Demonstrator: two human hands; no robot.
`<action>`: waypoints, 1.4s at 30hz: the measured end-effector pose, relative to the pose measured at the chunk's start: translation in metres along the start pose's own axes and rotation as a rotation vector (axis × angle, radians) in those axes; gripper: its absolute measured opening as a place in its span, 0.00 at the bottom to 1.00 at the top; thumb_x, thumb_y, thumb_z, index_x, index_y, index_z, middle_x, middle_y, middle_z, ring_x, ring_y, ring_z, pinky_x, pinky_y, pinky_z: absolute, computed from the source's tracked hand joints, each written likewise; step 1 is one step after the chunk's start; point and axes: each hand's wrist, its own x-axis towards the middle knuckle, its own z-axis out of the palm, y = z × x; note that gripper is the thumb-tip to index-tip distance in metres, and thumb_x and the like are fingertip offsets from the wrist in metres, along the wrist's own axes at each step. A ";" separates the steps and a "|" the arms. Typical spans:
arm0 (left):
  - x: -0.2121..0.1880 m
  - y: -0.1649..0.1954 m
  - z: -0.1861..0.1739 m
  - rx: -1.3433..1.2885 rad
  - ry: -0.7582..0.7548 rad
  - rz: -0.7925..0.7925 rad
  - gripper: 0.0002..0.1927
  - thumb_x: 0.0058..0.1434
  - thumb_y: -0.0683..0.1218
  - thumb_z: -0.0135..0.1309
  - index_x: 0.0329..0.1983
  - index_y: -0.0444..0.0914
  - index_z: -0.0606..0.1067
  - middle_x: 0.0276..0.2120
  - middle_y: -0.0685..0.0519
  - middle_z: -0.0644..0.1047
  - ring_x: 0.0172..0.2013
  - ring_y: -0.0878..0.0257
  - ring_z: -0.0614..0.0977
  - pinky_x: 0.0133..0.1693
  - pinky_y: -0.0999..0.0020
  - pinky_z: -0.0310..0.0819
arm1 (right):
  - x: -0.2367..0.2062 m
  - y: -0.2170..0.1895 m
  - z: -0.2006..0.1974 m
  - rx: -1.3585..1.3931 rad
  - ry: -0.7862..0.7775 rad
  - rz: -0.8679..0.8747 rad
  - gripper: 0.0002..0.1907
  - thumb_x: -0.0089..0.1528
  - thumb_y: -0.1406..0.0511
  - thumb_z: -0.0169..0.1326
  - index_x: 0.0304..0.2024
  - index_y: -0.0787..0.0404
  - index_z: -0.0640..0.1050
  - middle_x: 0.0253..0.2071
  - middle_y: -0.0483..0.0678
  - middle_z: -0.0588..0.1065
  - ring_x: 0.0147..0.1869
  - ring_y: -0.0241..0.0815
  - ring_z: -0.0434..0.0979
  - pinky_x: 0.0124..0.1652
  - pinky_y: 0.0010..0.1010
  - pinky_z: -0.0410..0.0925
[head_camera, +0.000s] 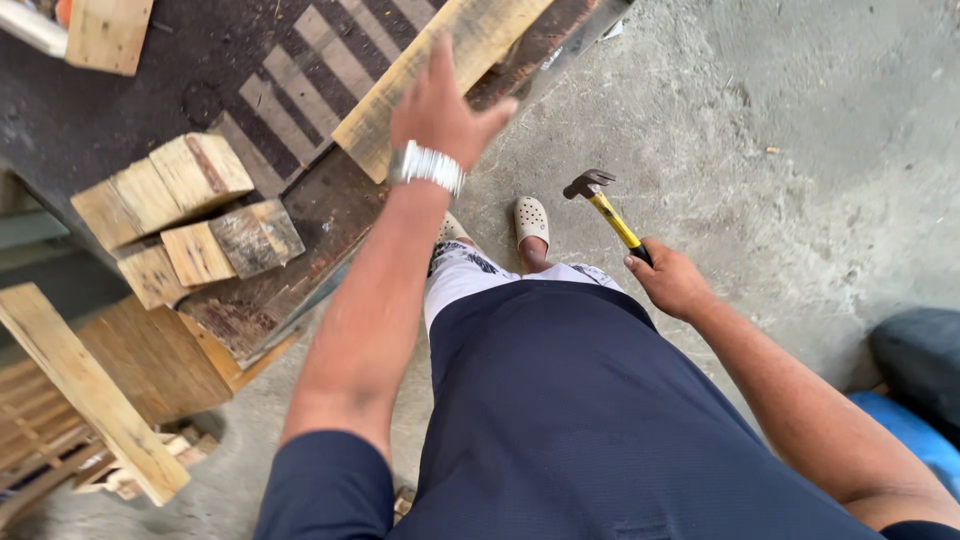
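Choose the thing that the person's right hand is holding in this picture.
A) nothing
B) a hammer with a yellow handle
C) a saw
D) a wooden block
B: the right hand grips a hammer with a yellow handle, head up over the concrete floor, while the left hand reaches to a wooden plank.

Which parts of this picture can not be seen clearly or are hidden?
- Head view: the plank runs past the top edge; the left hand covers part of it.
- The hammer grip is hidden inside the right hand.
- One foot is hidden behind the left forearm.
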 end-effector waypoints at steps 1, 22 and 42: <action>0.028 0.011 0.000 0.078 -0.045 -0.027 0.60 0.43 0.71 0.72 0.67 0.34 0.58 0.52 0.37 0.76 0.49 0.43 0.80 0.44 0.49 0.76 | -0.001 0.006 0.001 0.015 0.001 0.024 0.18 0.68 0.53 0.49 0.46 0.62 0.73 0.35 0.62 0.77 0.41 0.63 0.78 0.43 0.50 0.68; 0.094 0.028 0.005 0.297 -0.271 -0.038 0.53 0.39 0.65 0.75 0.59 0.33 0.65 0.50 0.37 0.76 0.46 0.42 0.81 0.44 0.51 0.78 | 0.033 -0.046 -0.042 0.180 0.127 0.186 0.18 0.69 0.54 0.50 0.48 0.61 0.74 0.38 0.61 0.78 0.43 0.61 0.79 0.43 0.51 0.69; 0.086 0.032 -0.009 0.174 -0.159 -0.199 0.47 0.41 0.67 0.74 0.56 0.37 0.70 0.48 0.42 0.79 0.47 0.44 0.81 0.47 0.49 0.75 | 0.111 -0.088 -0.131 0.154 0.599 -0.287 0.25 0.67 0.67 0.52 0.68 0.59 0.71 0.52 0.60 0.75 0.54 0.62 0.76 0.52 0.48 0.69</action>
